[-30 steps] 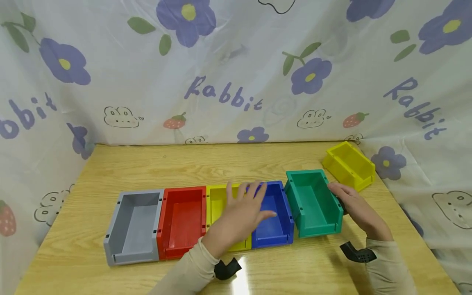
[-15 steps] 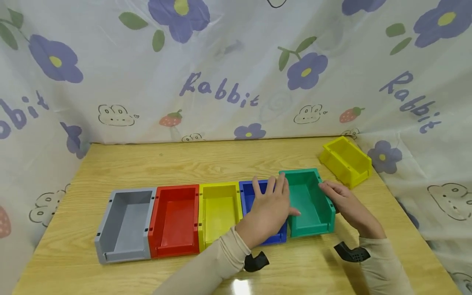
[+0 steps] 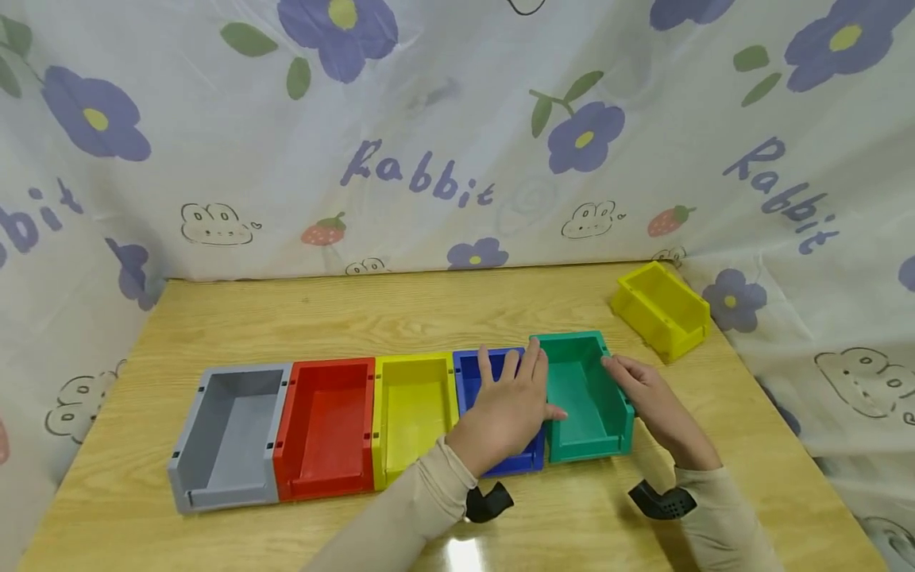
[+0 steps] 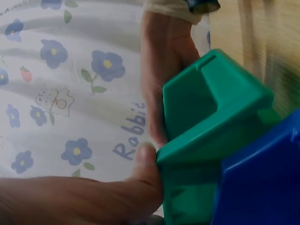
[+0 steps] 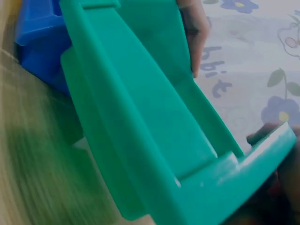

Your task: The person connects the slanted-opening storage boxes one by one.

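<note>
A green open-fronted plastic bin (image 3: 582, 401) is held close over the table, its left wall right beside the blue bin (image 3: 525, 461). My right hand (image 3: 661, 413) grips the green bin's right wall, thumb at the top edge and fingers hidden beyond it. Above the blue bin, my left hand (image 3: 503, 405) has its fingers extended toward the green bin's back left corner. In the left wrist view, the left thumb (image 4: 146, 164) touches the green bin's (image 4: 225, 112) rim. Seen from the right wrist, the green bin (image 5: 136, 108) sits higher than the blue one (image 5: 44, 51).
Left of the blue bin, a yellow bin (image 3: 415, 397), a red bin (image 3: 332, 413) and a grey bin (image 3: 239, 437) stand side by side in a row. A smaller yellow bin (image 3: 661, 310) is angled at the table's back right corner. A patterned curtain (image 3: 429, 119) borders the wooden table (image 3: 322, 318).
My left hand has moved right, from over the yellow and blue bins to the green bin's left edge. The green bin, still in my right hand, has come closer to the blue bin.
</note>
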Demonstrator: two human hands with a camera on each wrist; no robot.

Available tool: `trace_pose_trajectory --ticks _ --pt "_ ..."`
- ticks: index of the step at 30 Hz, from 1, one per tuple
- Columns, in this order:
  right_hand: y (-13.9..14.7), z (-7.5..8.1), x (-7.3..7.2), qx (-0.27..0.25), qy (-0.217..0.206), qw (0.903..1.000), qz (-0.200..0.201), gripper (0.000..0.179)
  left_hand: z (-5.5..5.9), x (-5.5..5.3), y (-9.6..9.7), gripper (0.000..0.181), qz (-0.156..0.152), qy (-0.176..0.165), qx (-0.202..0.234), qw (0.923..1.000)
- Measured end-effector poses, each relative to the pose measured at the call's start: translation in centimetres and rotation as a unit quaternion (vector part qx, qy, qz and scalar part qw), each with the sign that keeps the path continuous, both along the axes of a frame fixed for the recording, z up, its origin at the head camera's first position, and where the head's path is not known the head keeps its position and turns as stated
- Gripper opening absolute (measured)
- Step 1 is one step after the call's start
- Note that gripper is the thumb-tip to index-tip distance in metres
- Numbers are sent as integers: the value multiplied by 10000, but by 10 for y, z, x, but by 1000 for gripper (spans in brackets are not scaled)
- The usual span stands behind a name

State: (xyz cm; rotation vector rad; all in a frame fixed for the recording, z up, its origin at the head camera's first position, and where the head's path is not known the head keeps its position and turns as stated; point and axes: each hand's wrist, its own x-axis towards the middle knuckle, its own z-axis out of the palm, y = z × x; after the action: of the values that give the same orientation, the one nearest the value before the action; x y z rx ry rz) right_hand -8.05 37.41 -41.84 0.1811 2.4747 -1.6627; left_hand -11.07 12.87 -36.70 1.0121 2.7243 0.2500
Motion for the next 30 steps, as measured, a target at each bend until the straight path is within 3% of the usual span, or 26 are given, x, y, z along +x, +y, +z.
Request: trace_pose_trajectory --ticks 7,12,14,17,21,25,30 --pt "-2 -3 1 88 -5 9999 -66 49 5 -8 3 85 -108 -197 -307 9993" --pt "0 -3 8 236 57 9994 -228 50 15 -19 15 97 -225 78 -781 9967" --pt "1 -3 10 252 86 9992 -299 50 19 -22 19 93 -406 189 -1046 9935" --pt "1 -4 12 350 98 9989 -289 50 24 -25 22 90 -541 -12 -1203 9913" --pt "0 -2 11 537 206 9980 -268 50 28 -26 21 81 -499 -313 -1115 9920" --pt "-5 0 8 433 253 9985 -227 50 31 -25 19 62 -461 -344 -1116 9921" --pt "-16 -5 4 155 35 9997 -200 50 26 -24 13 68 -317 -406 -1385 9890"
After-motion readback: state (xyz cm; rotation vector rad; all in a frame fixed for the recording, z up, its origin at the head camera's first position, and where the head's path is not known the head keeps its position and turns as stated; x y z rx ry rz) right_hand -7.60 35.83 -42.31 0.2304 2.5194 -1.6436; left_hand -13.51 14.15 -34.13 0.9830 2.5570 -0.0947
